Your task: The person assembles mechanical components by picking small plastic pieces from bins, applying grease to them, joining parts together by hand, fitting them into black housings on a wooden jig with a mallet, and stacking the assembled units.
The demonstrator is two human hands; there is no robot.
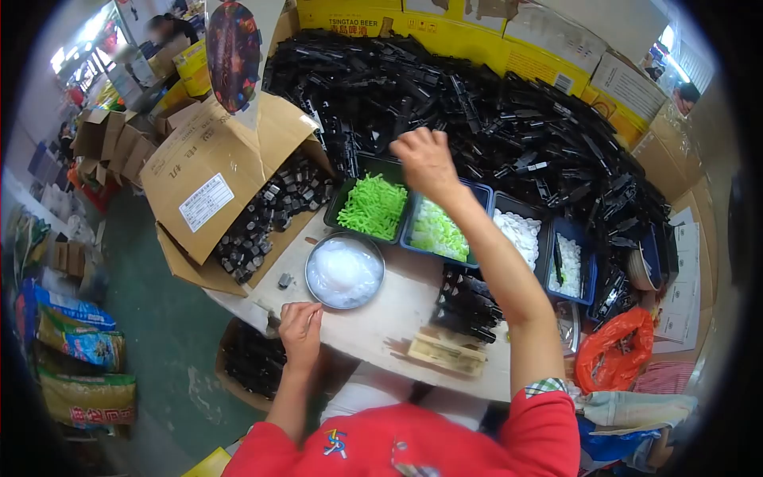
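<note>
My left hand (301, 334) is closed at the table's front edge, just below a round metal bowl (345, 271) lined with clear plastic; whatever its fingers pinch is too small to make out. My right hand (427, 161) reaches over the back of the trays, beside the heap of black plastic parts (381, 87). Its fingers are curled, and what they hold, if anything, is hidden. Below it are a tray of bright green pieces (372, 207) and a tray of pale green and white pieces (437, 230).
An open carton of dark metallic parts (274, 208) stands at the left. White pieces (518, 237) fill trays to the right. A wooden block (447, 354) lies near the front edge, with black parts (469, 306) behind it. A red plastic bag (612, 350) is at the right.
</note>
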